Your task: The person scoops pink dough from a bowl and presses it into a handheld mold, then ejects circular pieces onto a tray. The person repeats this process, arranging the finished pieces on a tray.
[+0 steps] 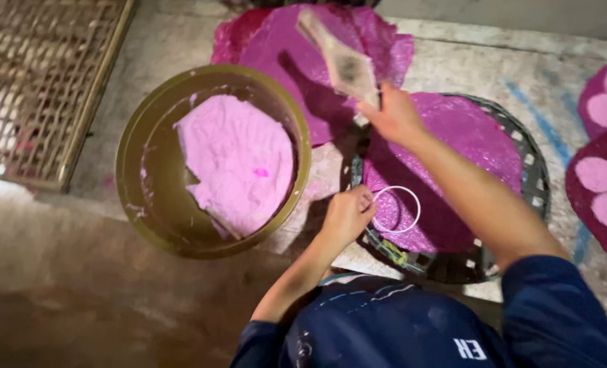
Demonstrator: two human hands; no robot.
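White ring (397, 209), thin and round, lies flat on a magenta sheet (453, 170) that covers a woven round tray (535, 184) near the middle of the view. Only the tray's dark latticed rim shows; the sheet hides the rest, and the person's right forearm crosses over part of both.

Much is cut off. The person appears only as two arms, dark blue sleeves and a dark blue garment at the bottom edge. A woven mat (37, 82) runs off the upper left corner. More magenta sheets (296, 54) lie beyond the tray, their far edge lost at the top. At the right edge, dark red rounds with pale pink discs (606, 177) are only partly in frame.

The left hand (347, 217) is curled nearly closed, its fingertips pinching the ring's left edge. The right hand (395, 116) is closed around the lower end of a flat pale paddle (341, 58), raised above the sheets; the paddle is blurred, so its surface is hard to make out.

To the left sits an olive-green basin (140, 184) holding a mound of pale pink paste (235, 163), just beside the tray.
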